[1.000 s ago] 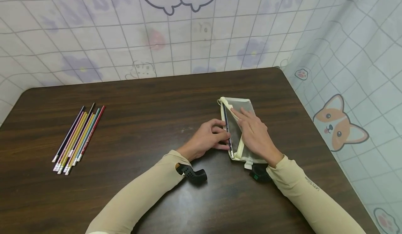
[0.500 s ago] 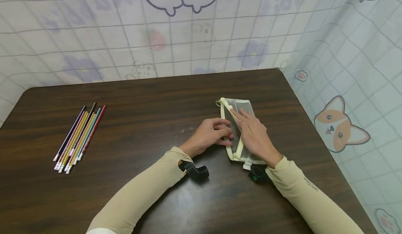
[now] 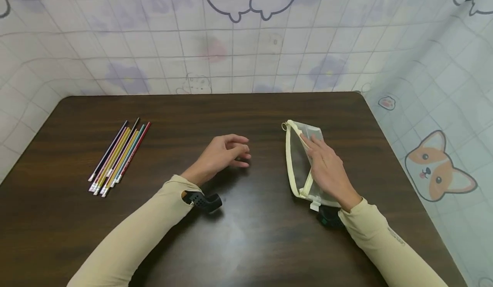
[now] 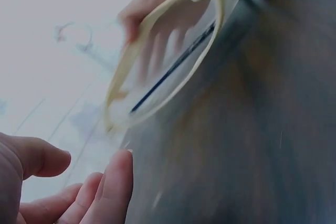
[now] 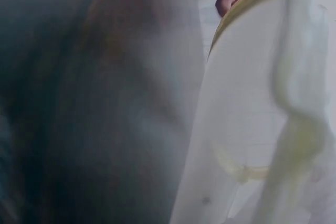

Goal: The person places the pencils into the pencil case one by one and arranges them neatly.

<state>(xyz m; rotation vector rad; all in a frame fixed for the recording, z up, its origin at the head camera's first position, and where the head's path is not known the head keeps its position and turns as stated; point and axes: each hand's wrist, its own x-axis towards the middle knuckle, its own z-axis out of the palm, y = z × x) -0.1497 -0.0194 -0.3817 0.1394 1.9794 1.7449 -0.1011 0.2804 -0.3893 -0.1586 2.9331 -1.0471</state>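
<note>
A zippered mesh pouch (image 3: 291, 167) with pale yellow trim lies on the right of the table, its mouth gaping leftward. In the left wrist view, one dark pencil (image 4: 173, 68) shows inside it. My right hand (image 3: 329, 169) rests over the pouch's upper side, fingers nearly straight and tips close to the zipper edge; its thumb is hidden in the head view. Left of the pouch and apart from it, my left hand (image 3: 221, 156) hovers over the table. Its fingers are loosely bent and hold nothing. At the left lies a bundle of pencils (image 3: 120, 158) in several colours.
The dark wood table (image 3: 239, 244) runs back to a white grid-patterned curtain (image 3: 246, 43), which also hangs along its right side. Black wrist cameras sit below both hands; the left one (image 3: 204, 201) juts out over the tabletop.
A dark pencil that lay along the pouch's opening has gone inside, released by my left hand. That hand has since moved left, away from the pouch. My right hand stays on the pouch.
</note>
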